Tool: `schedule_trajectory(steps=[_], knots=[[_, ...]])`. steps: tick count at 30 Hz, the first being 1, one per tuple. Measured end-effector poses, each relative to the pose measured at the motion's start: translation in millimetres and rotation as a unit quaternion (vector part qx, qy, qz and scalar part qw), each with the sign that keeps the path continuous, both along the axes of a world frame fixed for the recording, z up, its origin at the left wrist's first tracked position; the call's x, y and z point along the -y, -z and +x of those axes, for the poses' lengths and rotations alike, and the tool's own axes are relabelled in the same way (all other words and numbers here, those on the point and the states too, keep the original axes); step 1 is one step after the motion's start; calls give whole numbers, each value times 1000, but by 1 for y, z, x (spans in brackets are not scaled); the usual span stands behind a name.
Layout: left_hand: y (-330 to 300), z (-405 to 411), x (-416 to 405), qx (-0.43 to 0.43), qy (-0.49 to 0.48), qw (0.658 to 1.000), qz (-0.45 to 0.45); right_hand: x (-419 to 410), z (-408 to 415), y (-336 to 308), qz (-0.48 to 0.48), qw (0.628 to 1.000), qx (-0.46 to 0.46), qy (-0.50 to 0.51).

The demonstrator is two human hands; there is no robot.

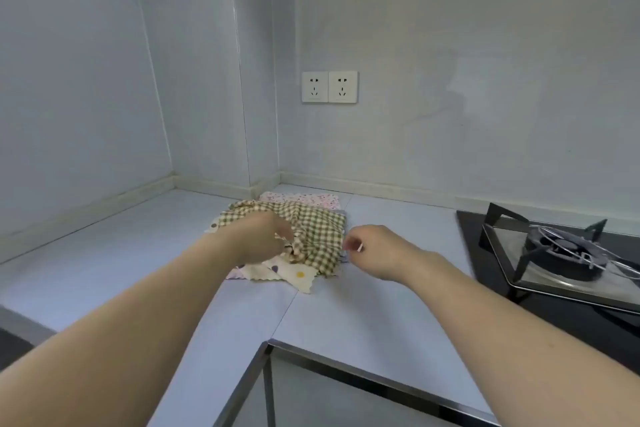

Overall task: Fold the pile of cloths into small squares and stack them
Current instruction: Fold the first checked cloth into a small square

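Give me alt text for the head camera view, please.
A person's left hand grips a green checked cloth atop a pile of patterned cloths on a pale countertop, while the right hand reaches toward its edge; a gas hob sits right.

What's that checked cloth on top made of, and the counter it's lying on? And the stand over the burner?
The checked cloth looks like soft woven fabric, perhaps cotton: it bunches into folds where the left hand grips it. The counter seems a smooth, matte pale laminate or stone; which, I cannot tell. The burner stand looks like black-coated metal, thin and rigid.
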State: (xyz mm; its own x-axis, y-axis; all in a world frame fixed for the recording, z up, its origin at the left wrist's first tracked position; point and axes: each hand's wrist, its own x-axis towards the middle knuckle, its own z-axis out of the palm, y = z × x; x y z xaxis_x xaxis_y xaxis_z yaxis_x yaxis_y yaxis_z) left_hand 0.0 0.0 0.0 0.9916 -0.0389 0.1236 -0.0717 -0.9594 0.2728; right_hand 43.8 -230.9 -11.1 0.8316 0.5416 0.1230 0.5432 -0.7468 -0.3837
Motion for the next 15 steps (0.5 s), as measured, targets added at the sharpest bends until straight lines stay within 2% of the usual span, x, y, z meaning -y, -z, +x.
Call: schedule_trajectory(steps=[8, 12, 15], knots=[[33, 53, -15, 43, 44, 998, -3, -41, 37, 35, -1, 999, -7, -33], [45, 68, -21, 27, 59, 998, 12, -48, 52, 50, -31, 998, -11, -51], [50, 73, -22, 38, 51, 998, 9, -49, 57, 55, 6, 998, -39, -44]])
